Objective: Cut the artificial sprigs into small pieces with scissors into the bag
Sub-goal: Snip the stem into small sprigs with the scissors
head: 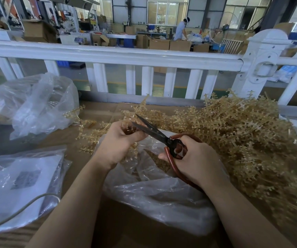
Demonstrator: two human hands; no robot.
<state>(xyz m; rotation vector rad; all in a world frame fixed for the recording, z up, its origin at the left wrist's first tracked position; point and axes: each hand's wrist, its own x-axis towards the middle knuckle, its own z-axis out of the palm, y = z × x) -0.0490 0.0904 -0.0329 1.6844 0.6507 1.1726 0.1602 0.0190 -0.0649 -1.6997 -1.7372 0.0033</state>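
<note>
Scissors [155,132] with dark blades and reddish-brown loop handles were held in the right hand [196,161], whose fingers were curled through and around the handles; the blades stood parted, pointing up and to the left. A tan artificial sprig [131,127] was gripped in the left hand [121,142], fingers closed round it, and its stem was seen between the parted blades, just above the fist. Both hands were placed over a clear plastic bag [162,194] lying open on the brown cardboard surface [126,221], and small tan cut pieces [155,158] were seen inside it. A large heap of uncut sprigs [242,140] was piled to the right, touching the bag's edge and spreading behind the hands. To the far left a second clear bag [36,104] was filled with tan material, and nearer, a flat stack of plastic sleeves [19,185] was crossed by a pale cable [19,210]. A white railing [126,56] was set along the far edge of the bench.
</note>
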